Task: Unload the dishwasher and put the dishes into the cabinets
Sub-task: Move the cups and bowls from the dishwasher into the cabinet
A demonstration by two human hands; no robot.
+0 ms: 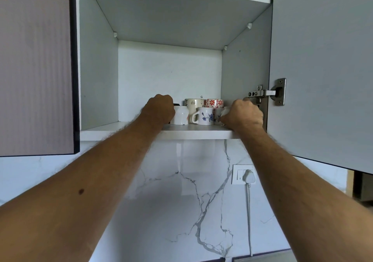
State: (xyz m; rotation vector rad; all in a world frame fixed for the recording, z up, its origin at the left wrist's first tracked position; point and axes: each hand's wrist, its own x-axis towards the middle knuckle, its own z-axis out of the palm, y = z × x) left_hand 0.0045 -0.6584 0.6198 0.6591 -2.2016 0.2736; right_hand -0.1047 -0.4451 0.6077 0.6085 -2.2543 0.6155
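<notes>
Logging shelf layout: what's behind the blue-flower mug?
Behind the blue-flower mug stand a cream mug and a red-flower mug. Their lower parts are hidden by the front row.

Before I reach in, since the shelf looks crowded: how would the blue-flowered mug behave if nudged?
The blue-flowered mug looks ceramic, so probably rigid and chippable. Squat on the shelf, it would likely slide rather than tip. Mugs crowd both sides, so it may clink.

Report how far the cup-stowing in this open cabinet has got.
Done: three mugs already stand on the lower shelf: a cream mug and a red-flowered mug at the back, a blue-flowered mug in front. In hand: the left hand grips a white mug; the right hand holds another cup, mostly hidden. Left: the dishwasher is out of view, so cannot tell.
</notes>
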